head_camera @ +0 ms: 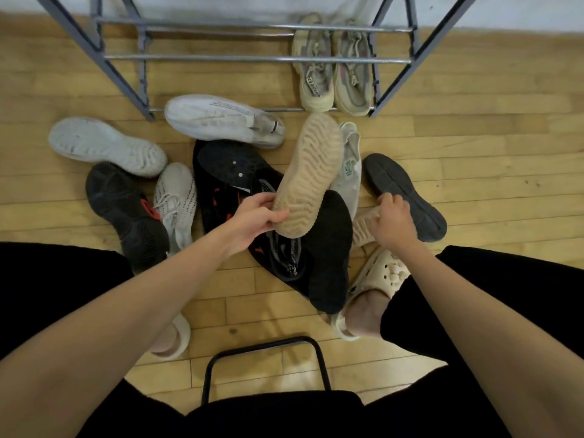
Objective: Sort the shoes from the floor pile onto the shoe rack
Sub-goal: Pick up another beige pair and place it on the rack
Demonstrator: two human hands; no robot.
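My left hand point(257, 216) grips the heel end of a tan shoe point(311, 172), held sole up above the floor pile. My right hand point(393, 221) curls round a second tan shoe point(363, 227) that lies low in the pile, mostly hidden under the hand. The pile holds black sneakers point(328, 257), white sneakers point(218, 120) and a dark grey shoe point(407, 197) lying sole up. The grey metal shoe rack point(252, 58) stands beyond the pile, with a beige pair point(331, 77) on its lowest level at the right.
My feet in cream clogs point(384, 275) rest on the wooden floor on either side of a black stool frame point(265, 358). A white shoe lying sole up point(104, 147) and a black-and-red shoe point(126, 213) lie at the left. The rack's left side holds no shoes.
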